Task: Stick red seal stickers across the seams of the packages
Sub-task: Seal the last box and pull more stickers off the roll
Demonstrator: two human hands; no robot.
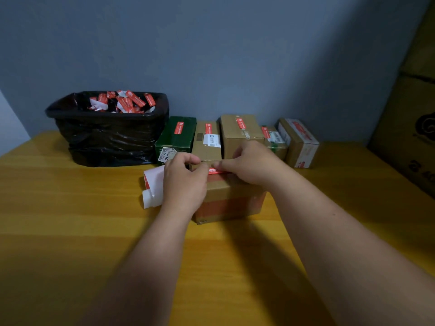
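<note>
A brown cardboard package sits on the yellow table in front of me. A red seal sticker lies on its top near the far edge, between my two hands. My left hand has its fingers curled at the sticker's left end and also holds a white sheet of sticker backing that juts out to the left. My right hand pinches the sticker's right end with thumb and forefinger. Much of the package top is hidden under my hands.
Several sealed packages stand in a row by the wall: a green box and brown boxes. A black-lined bin full of red and white sticker scraps stands at the back left. Large cartons rise on the right.
</note>
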